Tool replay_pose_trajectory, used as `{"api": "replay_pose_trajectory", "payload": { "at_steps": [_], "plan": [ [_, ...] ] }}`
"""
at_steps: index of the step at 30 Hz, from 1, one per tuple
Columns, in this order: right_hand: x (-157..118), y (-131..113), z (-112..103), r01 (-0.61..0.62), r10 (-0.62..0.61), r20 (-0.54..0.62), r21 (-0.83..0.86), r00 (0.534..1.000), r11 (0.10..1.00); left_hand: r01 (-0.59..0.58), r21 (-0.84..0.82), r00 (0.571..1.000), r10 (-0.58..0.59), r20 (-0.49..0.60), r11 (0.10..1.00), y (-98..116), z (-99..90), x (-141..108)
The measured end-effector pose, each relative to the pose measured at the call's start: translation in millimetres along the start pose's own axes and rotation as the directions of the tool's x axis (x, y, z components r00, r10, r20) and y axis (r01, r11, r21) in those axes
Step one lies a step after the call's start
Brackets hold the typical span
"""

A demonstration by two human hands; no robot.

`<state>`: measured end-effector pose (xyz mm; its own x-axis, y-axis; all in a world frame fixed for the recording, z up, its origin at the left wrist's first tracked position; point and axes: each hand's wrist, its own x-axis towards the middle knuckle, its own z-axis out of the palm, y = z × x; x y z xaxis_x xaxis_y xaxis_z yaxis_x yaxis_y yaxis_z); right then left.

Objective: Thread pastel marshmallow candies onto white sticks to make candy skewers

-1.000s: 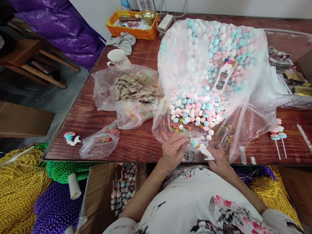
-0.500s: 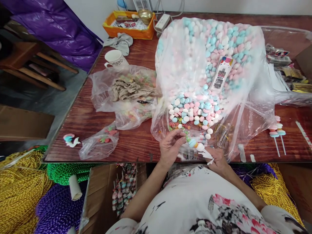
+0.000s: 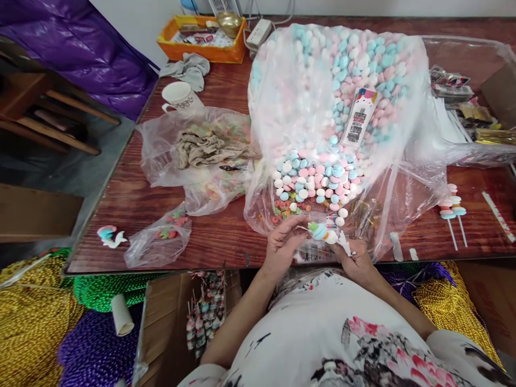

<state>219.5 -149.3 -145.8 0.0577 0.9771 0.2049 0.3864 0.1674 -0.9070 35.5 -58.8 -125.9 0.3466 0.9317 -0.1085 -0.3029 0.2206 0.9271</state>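
A candy skewer (image 3: 320, 231) lies sideways between my hands, low over the table's front edge. Green, blue, orange and white sweets are threaded on it, with a white tail-shaped piece (image 3: 345, 243) at its right end. My right hand (image 3: 358, 259) is closed around that end, and its fingertips are partly hidden. At the other end, my left hand (image 3: 284, 243) pinches what looks like the thin white stick, just left of the green sweet. Just beyond are loose pink, blue and white candies (image 3: 312, 183) at the mouth of a large clear bag (image 3: 292, 91).
Two finished-looking candy skewers (image 3: 453, 207) lie at right. To the left are a small bag of gummies (image 3: 161, 236), a mermaid-tail piece (image 3: 110, 236), a cloth (image 3: 205, 150) and a mug (image 3: 181, 97). An open box (image 3: 161, 328) of wrapped skewers stands below the table edge.
My left fingers have shifted off the green sweet, and a bit of white stick now shows between. My right hand has turned slightly with the tail piece. The whole view has shifted a little.
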Motion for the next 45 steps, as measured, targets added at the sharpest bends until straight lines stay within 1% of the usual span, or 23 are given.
{"api": "replay_pose_trajectory", "payload": {
  "at_steps": [3,5,8,10,16,19,21,23,25,26,28,29,30,31,32,34,35,37,39,40,42,43,45],
  "plan": [
    [0.8,-1.1,0.1,0.016,-0.016,0.023,-0.007,1.000,1.000,0.028,0.024,0.999,-0.029,0.036,0.999,7.9,-0.5,1.9],
    [2.5,-3.3,0.7,0.047,-0.047,0.046,-0.010,0.998,0.999,0.084,0.029,0.995,-0.085,0.051,0.996,8.6,1.7,2.2],
    [3.6,-5.0,1.9,0.103,-0.101,0.061,-0.024,0.993,0.994,0.177,-0.018,0.983,-0.176,0.048,0.984,2.7,5.7,1.1],
    [2.4,-4.0,2.4,0.121,-0.119,0.044,-0.033,0.992,0.992,0.199,-0.028,0.979,-0.198,0.045,0.980,-2.8,7.7,-0.3],
    [-3.4,0.6,2.8,0.149,-0.149,0.011,-0.078,0.989,0.986,0.107,0.083,0.981,-0.118,0.153,0.991,-8.0,12.9,-4.6],
    [-3.7,0.1,2.4,0.176,-0.178,-0.009,-0.100,0.984,0.979,0.075,0.125,0.982,-0.095,0.163,0.989,-6.6,15.6,-5.1],
    [-2.8,0.2,-0.3,0.170,-0.172,-0.011,-0.105,0.985,0.980,0.096,0.148,0.980,-0.120,0.161,0.984,-5.6,16.9,-4.4],
    [-1.0,2.2,-6.9,0.105,-0.109,-0.042,-0.082,0.993,0.991,0.139,0.155,0.974,-0.163,0.158,0.978,-3.4,17.0,-1.9],
    [1.5,6.4,-17.9,-0.042,0.042,-0.153,0.005,0.987,0.999,0.148,0.132,0.974,-0.168,0.154,0.980,0.4,15.7,3.8],
    [2.9,9.1,-24.6,-0.125,0.142,-0.238,0.084,0.961,0.989,0.126,0.134,0.978,-0.145,0.147,0.983,2.8,14.7,8.1],
    [4.8,14.9,-38.3,-0.244,0.345,-0.381,0.289,0.858,0.926,-0.001,0.238,0.991,-0.031,0.129,0.971,7.0,13.1,19.2],
    [5.1,17.7,-44.3,-0.267,0.424,-0.419,0.384,0.803,0.884,-0.096,0.342,0.988,0.048,0.148,0.935,8.1,13.2,25.3],
    [4.7,20.3,-49.1,-0.268,0.478,-0.439,0.458,0.761,0.847,-0.199,0.454,0.973,0.119,0.197,0.869,7.9,14.3,31.3],
    [3.7,22.7,-52.3,-0.261,0.510,-0.443,0.509,0.738,0.820,-0.300,0.547,0.945,0.168,0.280,0.782,6.5,16.7,36.7],
    [2.0,24.9,-53.8,-0.255,0.525,-0.436,0.539,0.731,0.803,-0.398,0.607,0.906,0.189,0.379,0.688,3.7,20.4,41.2],
    [-2.5,29.0,-52.5,-0.255,0.526,-0.410,0.554,0.745,0.793,-0.549,0.660,0.816,0.158,0.556,0.513,-4.2,31.3,47.3],
    [-5.0,30.8,-50.5,-0.263,0.521,-0.392,0.548,0.758,0.794,-0.595,0.682,0.785,0.123,0.608,0.425,-8.5,37.8,49.1],
    [-9.2,33.7,-46.5,-0.282,0.509,-0.358,0.525,0.783,0.803,-0.635,0.737,0.763,0.043,0.644,0.233,-15.5,50.8,51.5],
    [-11.7,35.6,-44.3,-0.289,0.502,-0.342,0.515,0.794,0.807,-0.630,0.774,0.774,-0.027,0.633,0.068,-19.3,61.0,53.3],
    [-12.2,36.1,-44.2,-0.285,0.501,-0.340,0.519,0.796,0.806,-0.628,0.778,0.777,-0.049,0.628,0.020,-20.2,64.2,54.0],
    [-12.2,36.5,-45.3,-0.270,0.499,-0.342,0.538,0.796,0.799,-0.633,0.774,0.773,-0.053,0.632,0.000,-20.7,66.3,54.3],
    [-12.1,36.4,-46.0,-0.266,0.500,-0.342,0.545,0.796,0.795,-0.636,0.771,0.770,-0.038,0.637,0.025,-20.4,65.0,53.7],
    [-12.0,36.2,-47.3,-0.269,0.504,-0.339,0.547,0.795,0.792,-0.642,0.755,0.764,0.030,0.644,0.134,-17.9,58.0,51.2]
  ]
}}
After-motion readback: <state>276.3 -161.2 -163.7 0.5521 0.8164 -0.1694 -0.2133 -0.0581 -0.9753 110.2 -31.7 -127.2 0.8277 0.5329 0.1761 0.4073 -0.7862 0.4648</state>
